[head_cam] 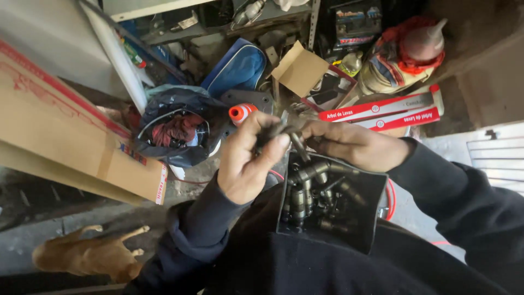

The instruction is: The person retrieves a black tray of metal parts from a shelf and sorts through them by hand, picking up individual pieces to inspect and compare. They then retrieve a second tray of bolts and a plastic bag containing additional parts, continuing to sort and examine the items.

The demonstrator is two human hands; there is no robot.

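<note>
1 small dark metal part (286,134) is pinched between left hand (248,158) and right hand (349,145), both closed on it, just above a black container (371,210) of oily metal cylinders (308,194). Cardboard box (71,142) lies left.

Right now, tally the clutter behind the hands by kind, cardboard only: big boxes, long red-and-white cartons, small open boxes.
Large flat cardboard box: 1
Long red-and-white cartons: 2
Small open cardboard box: 1
Total: 4
</note>
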